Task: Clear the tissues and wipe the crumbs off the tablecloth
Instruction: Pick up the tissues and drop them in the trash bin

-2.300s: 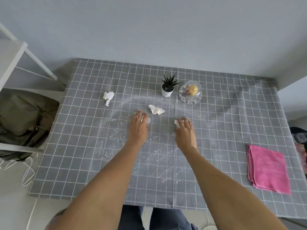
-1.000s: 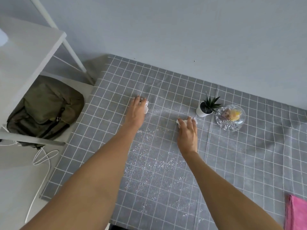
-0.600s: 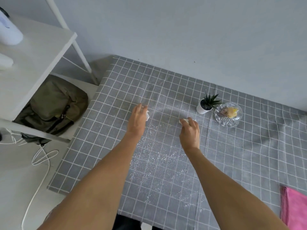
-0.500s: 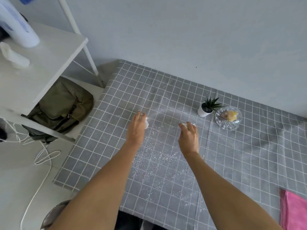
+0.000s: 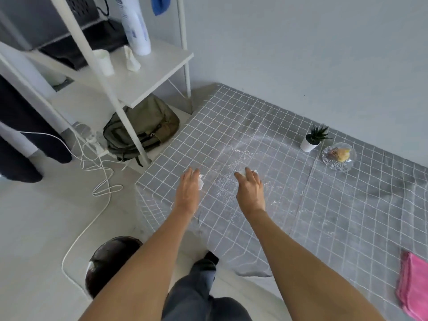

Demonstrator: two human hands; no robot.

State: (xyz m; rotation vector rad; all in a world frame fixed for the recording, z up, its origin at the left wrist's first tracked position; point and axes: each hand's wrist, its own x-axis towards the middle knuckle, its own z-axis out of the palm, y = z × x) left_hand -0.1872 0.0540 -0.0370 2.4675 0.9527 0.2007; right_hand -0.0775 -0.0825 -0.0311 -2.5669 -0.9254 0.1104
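Note:
The grey checked tablecloth (image 5: 347, 205) carries a patch of white crumbs (image 5: 234, 179) between and beyond my hands. My left hand (image 5: 188, 191) hovers over the table's left front corner, closed around white crumpled tissues (image 5: 201, 181) that peek out at its fingertips. My right hand (image 5: 250, 188) is above the crumbs and holds more white tissue (image 5: 254, 172), mostly hidden under the fingers. No loose tissue lies on the cloth.
A small potted plant (image 5: 311, 141) and a glass dish (image 5: 339, 156) stand at the back. A folded pink cloth (image 5: 414, 286) lies at the right edge. A dark bin (image 5: 108, 262) sits on the floor below left, near a white shelf (image 5: 143, 72), backpack (image 5: 141, 130) and cables.
Both hands picked the tissues off the cloth and have drawn back toward the table's left front corner. My view has swung left, bringing the shelf, floor and bin into sight.

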